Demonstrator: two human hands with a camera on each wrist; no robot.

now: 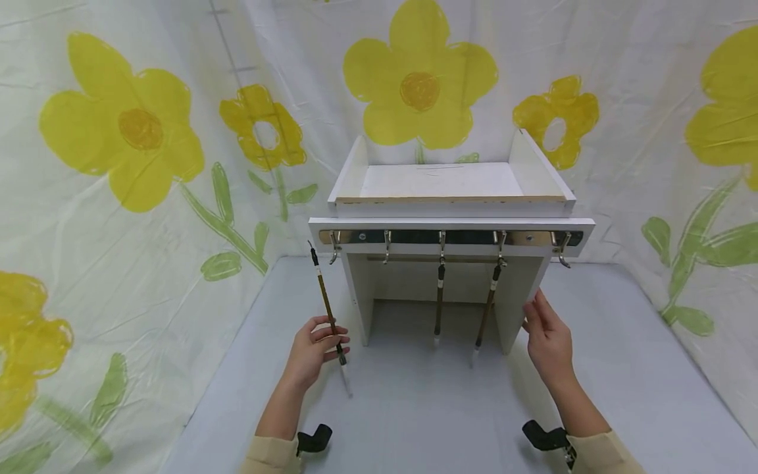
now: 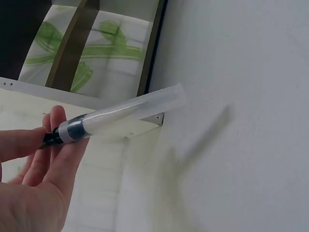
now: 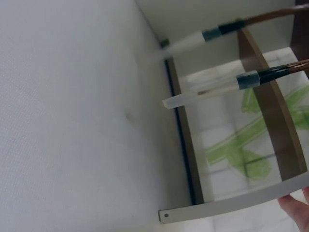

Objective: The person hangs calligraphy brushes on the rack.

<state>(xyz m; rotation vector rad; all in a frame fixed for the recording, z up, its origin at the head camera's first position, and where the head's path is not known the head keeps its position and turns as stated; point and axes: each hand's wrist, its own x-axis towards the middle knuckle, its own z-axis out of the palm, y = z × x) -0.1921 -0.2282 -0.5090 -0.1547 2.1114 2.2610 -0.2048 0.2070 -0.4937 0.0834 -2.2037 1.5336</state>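
In the head view my left hand [image 1: 316,349] pinches a calligraphy brush [image 1: 324,289] near its lower end, left of the white rack [image 1: 450,209]. Its hanging loop points up, and a clear cap [image 2: 140,108] covers the bristle end in the left wrist view. My right hand [image 1: 547,336] grips the edge of the rack's right side panel [image 1: 524,296]. Two more capped brushes hang from hooks: one brush [image 1: 440,299] from the middle hook, another brush [image 1: 487,306] from the hook right of it.
A metal strip [image 1: 408,237] with several hooks runs along the rack's front; the far left hook [image 1: 334,247] and far right hook [image 1: 562,250] hold nothing. The rack stands on a pale table [image 1: 414,421] before a flower-printed curtain [image 1: 177,263].
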